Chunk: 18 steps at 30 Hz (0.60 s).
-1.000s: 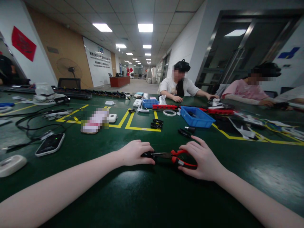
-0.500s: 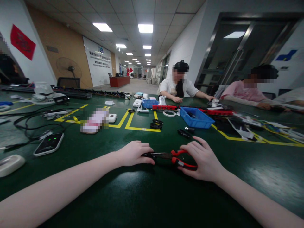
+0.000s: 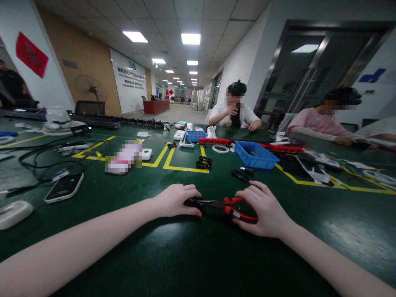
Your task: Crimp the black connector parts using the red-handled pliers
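A pair of red-handled pliers lies flat on the green table between my hands. My right hand curls over the red handles, thumb under the lower one. My left hand rests palm down with its fingers bent over a small black part at the pliers' tip. Both forearms lie on the table.
A blue bin, black clips and a white tape ring lie ahead. A dark phone, cables and a white device sit at left. Two people sit at the far side.
My hands and the pliers have barely moved. The person in white across the table has raised a hand toward the face.
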Each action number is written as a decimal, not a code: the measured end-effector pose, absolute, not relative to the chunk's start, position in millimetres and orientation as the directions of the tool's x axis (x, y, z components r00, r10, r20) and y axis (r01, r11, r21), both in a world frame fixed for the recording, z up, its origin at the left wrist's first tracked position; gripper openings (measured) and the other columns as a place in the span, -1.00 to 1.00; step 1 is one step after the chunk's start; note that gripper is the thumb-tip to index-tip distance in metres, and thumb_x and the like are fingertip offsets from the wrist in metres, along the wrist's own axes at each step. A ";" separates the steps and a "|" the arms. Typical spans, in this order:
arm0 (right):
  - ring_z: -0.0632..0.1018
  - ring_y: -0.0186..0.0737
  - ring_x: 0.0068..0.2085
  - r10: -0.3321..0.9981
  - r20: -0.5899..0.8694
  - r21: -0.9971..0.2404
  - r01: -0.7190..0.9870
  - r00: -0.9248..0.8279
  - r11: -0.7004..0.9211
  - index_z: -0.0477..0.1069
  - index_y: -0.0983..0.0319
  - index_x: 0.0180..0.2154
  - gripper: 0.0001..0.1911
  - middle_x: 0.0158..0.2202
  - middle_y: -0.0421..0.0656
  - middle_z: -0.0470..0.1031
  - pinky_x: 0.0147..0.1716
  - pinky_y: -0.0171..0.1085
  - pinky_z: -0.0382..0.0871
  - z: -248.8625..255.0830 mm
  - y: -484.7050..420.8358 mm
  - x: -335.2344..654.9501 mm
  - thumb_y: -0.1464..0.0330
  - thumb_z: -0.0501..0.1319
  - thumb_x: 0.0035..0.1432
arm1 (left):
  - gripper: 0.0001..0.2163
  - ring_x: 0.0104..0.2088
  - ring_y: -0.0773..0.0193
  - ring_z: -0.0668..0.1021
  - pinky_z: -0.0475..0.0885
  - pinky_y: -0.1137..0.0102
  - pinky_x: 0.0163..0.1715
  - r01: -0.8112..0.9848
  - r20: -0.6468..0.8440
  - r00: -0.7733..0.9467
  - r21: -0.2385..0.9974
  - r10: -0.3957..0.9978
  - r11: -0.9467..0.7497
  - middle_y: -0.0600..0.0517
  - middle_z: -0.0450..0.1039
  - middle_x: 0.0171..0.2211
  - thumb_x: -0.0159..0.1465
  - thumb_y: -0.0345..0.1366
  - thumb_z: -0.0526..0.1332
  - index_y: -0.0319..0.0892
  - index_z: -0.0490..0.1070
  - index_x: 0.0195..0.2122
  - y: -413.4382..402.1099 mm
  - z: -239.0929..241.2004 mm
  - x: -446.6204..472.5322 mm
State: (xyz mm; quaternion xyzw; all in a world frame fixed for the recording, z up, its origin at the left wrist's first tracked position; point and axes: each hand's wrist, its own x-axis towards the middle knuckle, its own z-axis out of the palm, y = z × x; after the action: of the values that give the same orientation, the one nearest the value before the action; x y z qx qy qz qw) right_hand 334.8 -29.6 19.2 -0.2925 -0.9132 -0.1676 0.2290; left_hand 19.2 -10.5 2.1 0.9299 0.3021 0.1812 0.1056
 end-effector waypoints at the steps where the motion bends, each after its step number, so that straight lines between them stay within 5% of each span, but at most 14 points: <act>1: 0.59 -0.01 -0.23 0.463 0.517 0.160 0.613 -0.720 0.774 0.38 0.24 -0.09 -0.53 -0.25 -0.03 0.58 0.07 0.16 0.30 19.0 -29.4 334.4 0.12 0.33 0.03 | -0.60 -0.27 0.21 0.58 0.36 0.42 -0.34 0.529 0.274 0.750 0.297 0.602 -0.795 0.03 0.48 -0.21 0.28 0.05 0.30 -0.14 0.45 -0.03 -10.4 1.8 19.1; 12: 0.60 -0.01 -0.22 0.634 0.444 -0.063 0.683 -0.634 0.728 0.39 0.20 -0.11 -0.57 -0.23 -0.07 0.59 0.11 0.22 0.27 14.9 -30.0 328.4 0.15 0.36 0.03 | -0.61 -0.23 0.17 0.58 0.38 0.37 -0.29 0.592 0.293 0.701 0.270 0.650 -0.760 0.03 0.51 -0.18 0.29 0.07 0.28 -0.12 0.47 -0.04 -10.8 -1.9 19.2; 18: 0.59 -0.02 -0.22 0.613 0.474 -0.062 0.670 -0.633 0.740 0.38 0.20 -0.10 -0.55 -0.23 -0.09 0.58 0.11 0.21 0.26 11.5 -29.3 332.2 0.15 0.37 0.01 | -0.64 -0.25 0.19 0.58 0.37 0.36 -0.24 0.582 0.285 0.722 0.243 0.631 -0.776 0.03 0.52 -0.21 0.33 0.05 0.25 -0.12 0.49 -0.06 -11.4 -0.8 20.2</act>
State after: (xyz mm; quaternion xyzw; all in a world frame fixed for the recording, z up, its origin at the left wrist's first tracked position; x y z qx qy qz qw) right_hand 332.2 -29.3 11.5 -0.3556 -0.9016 -0.0600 0.2390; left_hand 20.2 -11.4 -0.8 0.9253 0.3278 0.1780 0.0680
